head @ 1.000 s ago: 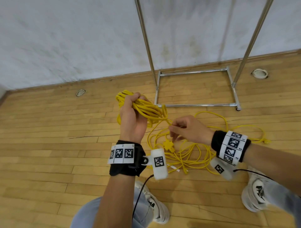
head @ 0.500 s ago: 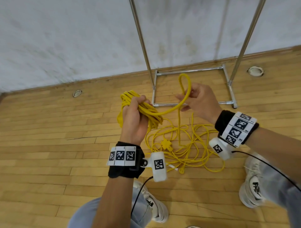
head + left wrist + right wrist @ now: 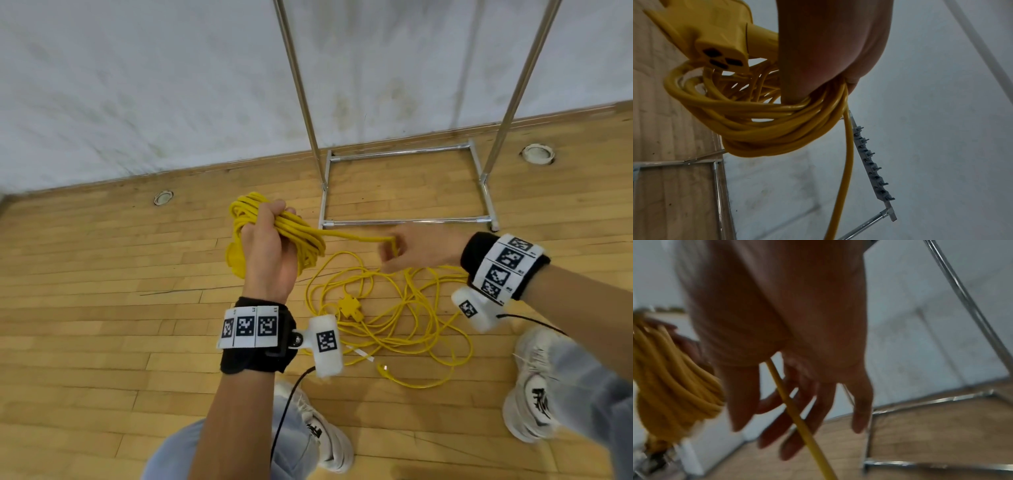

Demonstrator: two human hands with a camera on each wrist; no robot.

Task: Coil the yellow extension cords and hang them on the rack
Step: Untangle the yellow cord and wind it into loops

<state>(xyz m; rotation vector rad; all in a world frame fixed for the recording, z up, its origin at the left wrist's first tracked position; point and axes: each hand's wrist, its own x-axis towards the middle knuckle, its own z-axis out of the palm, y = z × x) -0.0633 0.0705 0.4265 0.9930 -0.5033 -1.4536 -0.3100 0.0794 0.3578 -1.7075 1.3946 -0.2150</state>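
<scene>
Cord coil: thick yellow loops bunched in the left hand, held above the floor; socket end hangs beside the palm.
Left hand state: fingers curled tight round the bundle.
Right hand: fingers loosely extended, free strand running between them; blurred, so firm grip cannot be confirmed.
Loose cord: thinner tangle with its connector on the floor, near the rack.
Handling judgement: flexible, springy, moderately heavy; loops likely to slip unless gripped across all turns.
Obscured: plug end; left fingertips behind the coil; rack hooks visible only from the left wrist.
</scene>
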